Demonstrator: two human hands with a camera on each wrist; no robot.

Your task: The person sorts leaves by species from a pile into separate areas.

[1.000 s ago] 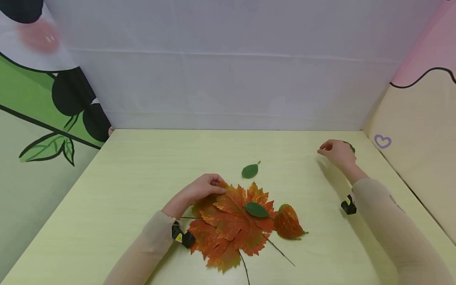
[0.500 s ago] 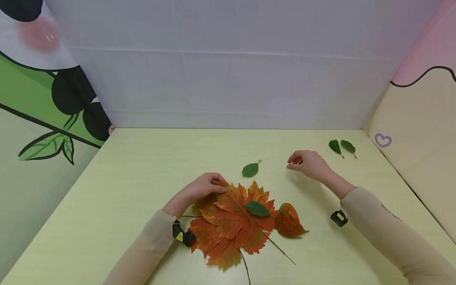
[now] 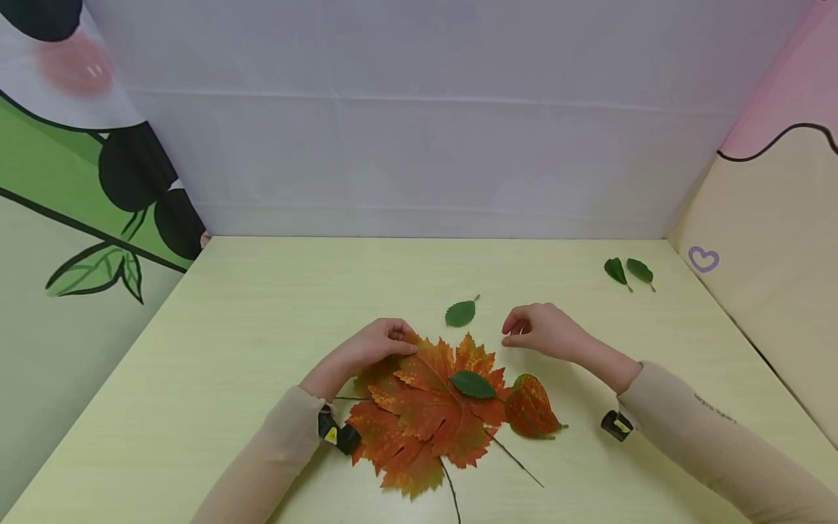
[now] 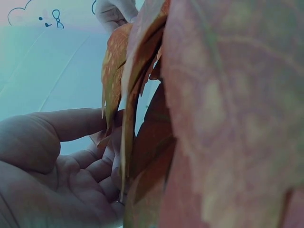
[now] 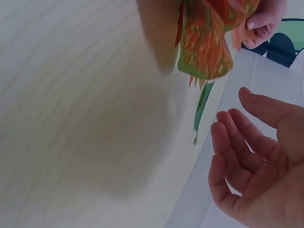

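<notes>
My left hand [image 3: 369, 348] pinches the upper left edge of an orange maple leaf [image 3: 425, 386] in a bunch of overlapping leaves. In the left wrist view, thumb and fingers meet at the leaf's edge [image 4: 114, 80]. A green leaf [image 3: 473, 384] lies on top of the bunch, and a red-green leaf [image 3: 529, 407] sits at its right side. My right hand [image 3: 546, 331] is above the table, right of the bunch, with loosely bent fingers. Nothing is between its thumb and fingers [image 5: 228, 142] in the right wrist view.
A single green leaf [image 3: 460, 313] lies on the pale table [image 3: 262, 291] just behind the bunch. Two more green leaves [image 3: 627, 272] lie near the far right corner. Thin dark stems [image 3: 513, 458] stick out toward the front. A plain backdrop [image 3: 419, 160] rises behind.
My right hand has moved left and nearer from the far right corner, uncovering the two green leaves there. My left hand keeps its hold on the maple leaf.
</notes>
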